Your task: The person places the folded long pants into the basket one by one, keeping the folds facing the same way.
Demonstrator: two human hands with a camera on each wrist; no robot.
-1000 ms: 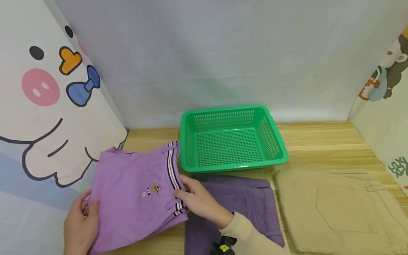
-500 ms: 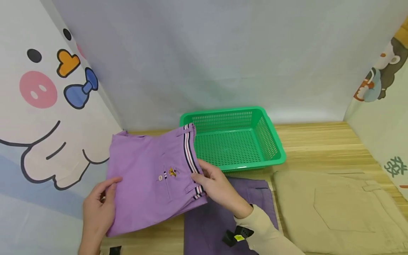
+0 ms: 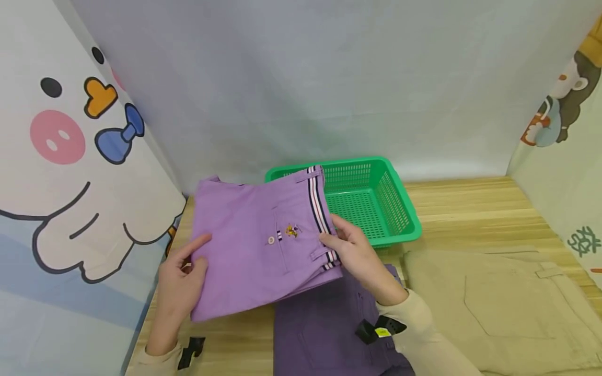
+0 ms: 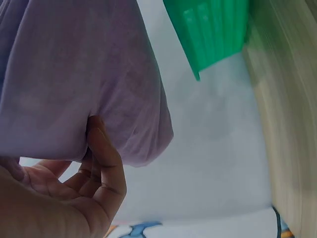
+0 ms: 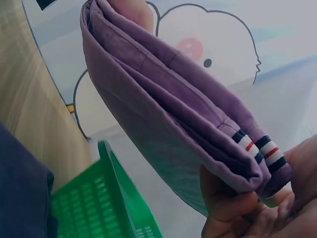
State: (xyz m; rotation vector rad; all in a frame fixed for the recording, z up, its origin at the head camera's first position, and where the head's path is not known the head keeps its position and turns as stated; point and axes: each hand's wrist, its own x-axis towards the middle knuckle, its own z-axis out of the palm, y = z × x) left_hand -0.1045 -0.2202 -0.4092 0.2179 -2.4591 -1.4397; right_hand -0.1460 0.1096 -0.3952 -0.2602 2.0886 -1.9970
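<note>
Folded light purple trousers [image 3: 244, 245], with a striped waistband and a small embroidered motif, are held up between both hands above the table. My left hand [image 3: 181, 282] pinches the folded edge on the left, its thumb in front. The waistband end on the right is gripped by my right hand [image 3: 359, 256], thumb on top and fingers underneath. In the right wrist view the stacked layers of the trousers [image 5: 173, 114] show edge-on. Behind them the green basket [image 3: 409, 209] is partly covered at its left side by the raised trousers.
Dark purple folded trousers [image 3: 324, 334] lie on the table in front of the basket. Khaki folded trousers [image 3: 498, 308] lie to the right. A pale cloth wall [image 3: 338, 89] stands behind, and printed curtains [image 3: 84, 224] border the sides.
Both hands have carried the light purple trousers up and to the right, so they now overlap the basket's left part. The other trousers and the basket stay in place.
</note>
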